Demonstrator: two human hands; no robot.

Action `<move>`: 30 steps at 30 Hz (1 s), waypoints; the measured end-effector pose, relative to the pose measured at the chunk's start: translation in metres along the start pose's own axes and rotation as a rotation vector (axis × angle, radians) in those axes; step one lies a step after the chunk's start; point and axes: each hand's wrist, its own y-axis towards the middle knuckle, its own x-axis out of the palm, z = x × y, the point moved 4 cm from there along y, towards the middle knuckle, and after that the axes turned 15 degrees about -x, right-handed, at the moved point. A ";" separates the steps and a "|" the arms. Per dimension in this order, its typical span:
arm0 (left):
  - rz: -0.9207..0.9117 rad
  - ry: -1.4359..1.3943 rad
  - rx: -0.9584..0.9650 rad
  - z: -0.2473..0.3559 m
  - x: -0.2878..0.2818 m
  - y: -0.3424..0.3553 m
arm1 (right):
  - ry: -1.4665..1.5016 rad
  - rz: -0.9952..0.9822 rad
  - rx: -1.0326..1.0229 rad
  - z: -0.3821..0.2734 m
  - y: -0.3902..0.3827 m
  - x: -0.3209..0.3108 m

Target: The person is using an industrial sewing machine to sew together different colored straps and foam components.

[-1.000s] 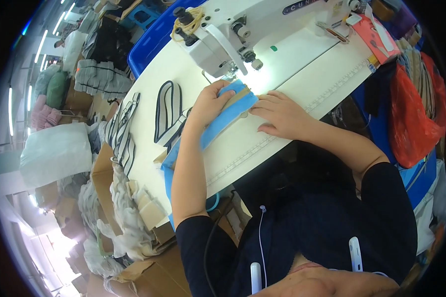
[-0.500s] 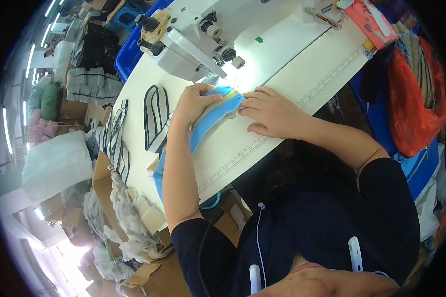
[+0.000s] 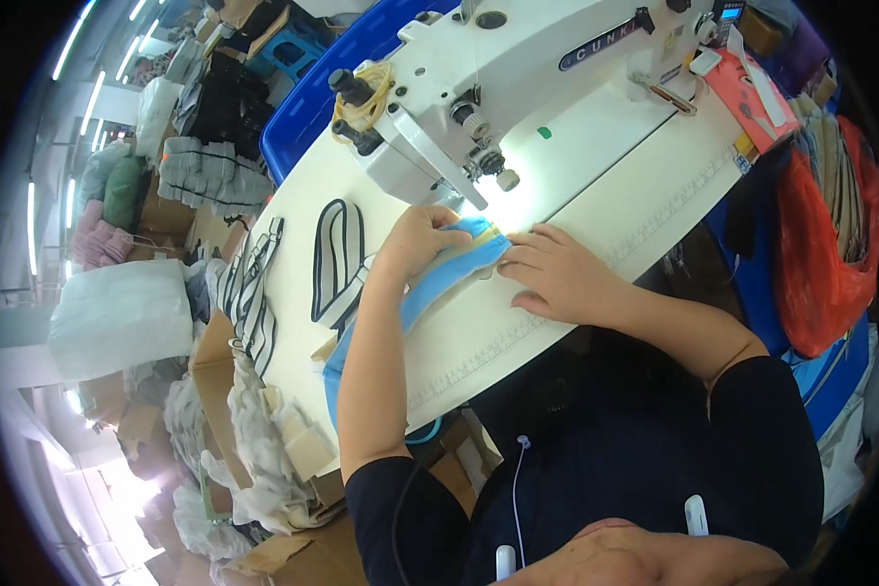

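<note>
A long blue fabric strip (image 3: 449, 276) with a yellow piece (image 3: 485, 235) along its upper end lies on the machine table. Its far end is beside the needle area of a white sewing machine (image 3: 430, 146). My left hand (image 3: 412, 246) is closed on the strip's upper edge, with the thumb on top. From there the strip runs down beneath my left forearm. My right hand (image 3: 565, 276) rests on the table, fingers stretched and thumb apart. Its fingertips touch the strip's right end. The needle itself is lost in the lamp's glare.
Black-edged white straps (image 3: 338, 259) lie left of my left arm, and more striped straps (image 3: 254, 293) hang at the table's edge. A ruler scale (image 3: 669, 195) runs along the near edge. Scissors (image 3: 666, 93) lie at the machine's base. A red plastic bag (image 3: 816, 283) hangs right.
The whole view has shifted, so the machine, table and hands appear lower and further right. Both hands keep nearly the same place on the strip by the machine.
</note>
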 end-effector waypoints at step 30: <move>-0.034 -0.049 -0.058 -0.004 0.000 0.009 | 0.129 0.014 0.124 0.035 0.009 -0.005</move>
